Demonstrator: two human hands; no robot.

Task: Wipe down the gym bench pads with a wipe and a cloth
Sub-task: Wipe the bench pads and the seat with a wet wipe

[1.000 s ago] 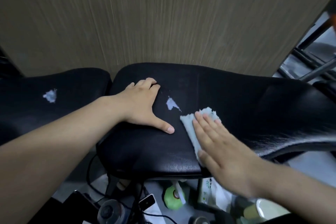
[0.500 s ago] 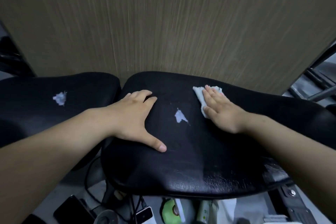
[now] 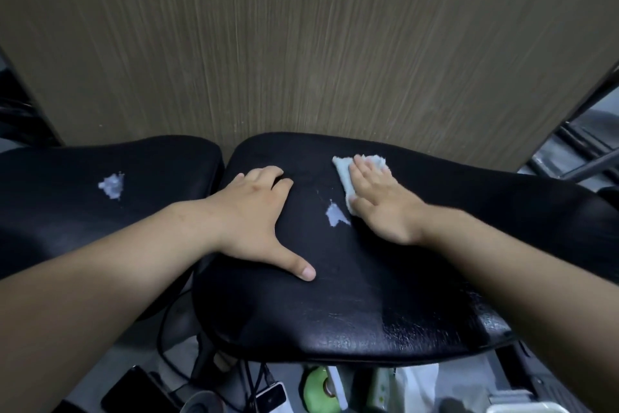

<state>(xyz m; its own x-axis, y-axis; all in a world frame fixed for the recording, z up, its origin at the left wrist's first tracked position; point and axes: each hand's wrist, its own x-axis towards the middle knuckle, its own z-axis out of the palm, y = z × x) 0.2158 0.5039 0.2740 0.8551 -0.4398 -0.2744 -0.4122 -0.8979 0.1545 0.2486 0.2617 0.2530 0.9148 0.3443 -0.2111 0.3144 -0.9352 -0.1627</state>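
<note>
In the head view, my right hand point(image 3: 378, 201) lies flat, fingers straight, pressing the small pale crumpled wipe point(image 3: 342, 168) onto the far part of the black padded bench surface point(image 3: 335, 305) so it rubs well. My left hand point(image 3: 258, 215) lies flat beside it, holding nothing, I think to steady me.

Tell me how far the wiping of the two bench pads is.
Done: unclear; the right pad glints at its near edge, perhaps damp. In hand: the right hand presses a wipe flat on its far side; the left hand rests on it. Left: the left pad, which no hand touches, and the cloth pass.
</note>
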